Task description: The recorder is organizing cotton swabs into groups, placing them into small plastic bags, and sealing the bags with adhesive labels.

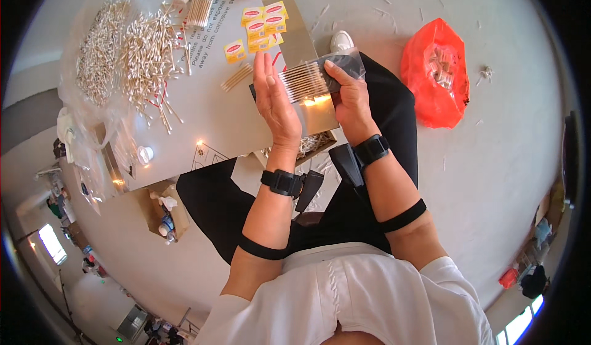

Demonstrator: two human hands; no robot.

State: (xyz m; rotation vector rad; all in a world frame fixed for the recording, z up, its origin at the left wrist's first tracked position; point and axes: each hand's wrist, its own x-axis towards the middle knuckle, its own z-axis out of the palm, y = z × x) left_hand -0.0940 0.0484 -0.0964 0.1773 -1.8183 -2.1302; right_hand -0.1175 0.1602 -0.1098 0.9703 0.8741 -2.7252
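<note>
My right hand [353, 99] grips a clear plastic bag [353, 64] with its thumb on top. A flat row of cotton swabs [304, 82] lies at the bag, side by side; whether all of them are inside it I cannot tell. My left hand [276, 106] is held upright with straight fingers, its palm side along the left ends of the row. Beneath the swabs shows a shiny flat surface [321, 116]. Left of my left fingertips, a small bunch of loose swabs [236, 78] rests on the table, below a yellow card [234, 51].
Heaped cotton swabs [151, 52] and a large clear bag of swabs [101, 56] cover the table's left. Several yellow cards [265, 22] lie at the back. A red bag [425, 102] with packs stands on the floor at right. Below the table edge sits a box of swabs [315, 146].
</note>
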